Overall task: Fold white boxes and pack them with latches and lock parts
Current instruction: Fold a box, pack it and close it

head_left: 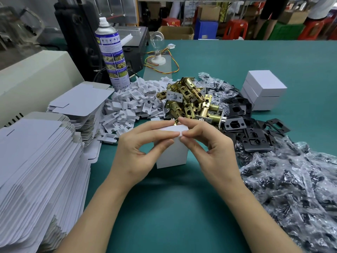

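Observation:
A small white box (173, 154) stands upright on the green table (164, 207), in the middle of the view. My left hand (138, 148) and my right hand (206, 145) both pinch its top flap from either side. Right behind the box lies a heap of brass latches (191, 99). Black strike plates (255, 132) lie scattered to the right of the latches. Small clear bags of dark parts (295, 189) are heaped at the right. Left of the latches lies a pile of white card inserts (131, 105).
Stacks of flat white box blanks (36, 170) fill the left side, with a second stack (82, 105) behind. Two closed white boxes (262, 90) are stacked at the back right. A spray can (113, 53), a bulb on a socket (157, 48) and a machine stand at the back left.

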A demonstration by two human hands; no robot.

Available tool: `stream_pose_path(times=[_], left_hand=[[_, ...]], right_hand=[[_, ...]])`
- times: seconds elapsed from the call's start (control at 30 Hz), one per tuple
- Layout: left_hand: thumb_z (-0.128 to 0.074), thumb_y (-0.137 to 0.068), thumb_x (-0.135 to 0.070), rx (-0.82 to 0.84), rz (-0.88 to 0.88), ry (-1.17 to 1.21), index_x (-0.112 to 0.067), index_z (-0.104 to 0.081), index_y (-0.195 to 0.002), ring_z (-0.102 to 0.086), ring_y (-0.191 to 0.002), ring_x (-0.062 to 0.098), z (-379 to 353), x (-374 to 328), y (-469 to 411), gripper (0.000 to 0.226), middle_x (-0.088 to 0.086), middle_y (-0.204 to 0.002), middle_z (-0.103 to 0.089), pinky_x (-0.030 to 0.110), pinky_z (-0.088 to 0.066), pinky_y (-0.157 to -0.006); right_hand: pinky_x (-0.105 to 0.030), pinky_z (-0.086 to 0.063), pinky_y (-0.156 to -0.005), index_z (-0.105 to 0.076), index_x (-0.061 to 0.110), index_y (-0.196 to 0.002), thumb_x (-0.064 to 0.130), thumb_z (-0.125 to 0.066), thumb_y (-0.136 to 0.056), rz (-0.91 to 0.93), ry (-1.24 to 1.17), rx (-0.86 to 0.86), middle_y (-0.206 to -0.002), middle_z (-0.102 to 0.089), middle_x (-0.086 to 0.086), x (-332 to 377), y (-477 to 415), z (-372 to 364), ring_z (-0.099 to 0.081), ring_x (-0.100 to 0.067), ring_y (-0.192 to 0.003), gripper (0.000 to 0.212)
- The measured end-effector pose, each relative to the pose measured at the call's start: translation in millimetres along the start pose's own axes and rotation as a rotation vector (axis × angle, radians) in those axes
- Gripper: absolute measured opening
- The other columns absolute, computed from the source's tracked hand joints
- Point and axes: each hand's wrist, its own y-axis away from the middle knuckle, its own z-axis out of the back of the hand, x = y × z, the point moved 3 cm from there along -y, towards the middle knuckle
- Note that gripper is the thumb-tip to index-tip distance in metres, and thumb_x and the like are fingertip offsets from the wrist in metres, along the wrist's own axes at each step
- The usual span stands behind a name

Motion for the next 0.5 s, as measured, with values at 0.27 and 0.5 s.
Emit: stream_pose_path(times=[0.27, 0.5], left_hand=[[-0.072, -0.096, -0.014, 0.015, 0.018, 0.024, -0.018, -0.080, -0.114, -0.070, -0.119, 0.017, -0.8, 2.6, 0.2, 0.021, -0.002, -0.127, -0.074, 0.025, -0.055, -0.095], [-0.071, -0.097, -0.017, 0.030, 0.080, 0.073, -0.019, -0.082, -0.113, -0.070, -0.116, 0.022, -1.3, 3.6, 0.5, 0.019, -0.006, -0.124, -0.075, 0.022, -0.053, -0.085]], right_hand=[[-0.037, -0.056, -0.099, -0.071, 0.018, -0.102, 0.007, -0.071, -0.096, 0.031, 0.031, 0.012, -0.127, -0.070, 0.002, 0.3, -0.6, -1.2, -0.067, -0.016, -0.121, 0.013], [-0.033, -0.056, -0.098, -0.070, 0.018, -0.101, 0.008, -0.070, -0.096, 0.042, 0.050, 0.001, -0.124, -0.069, 0.003, 0.6, -0.3, -2.4, -0.067, -0.018, -0.119, 0.012]])
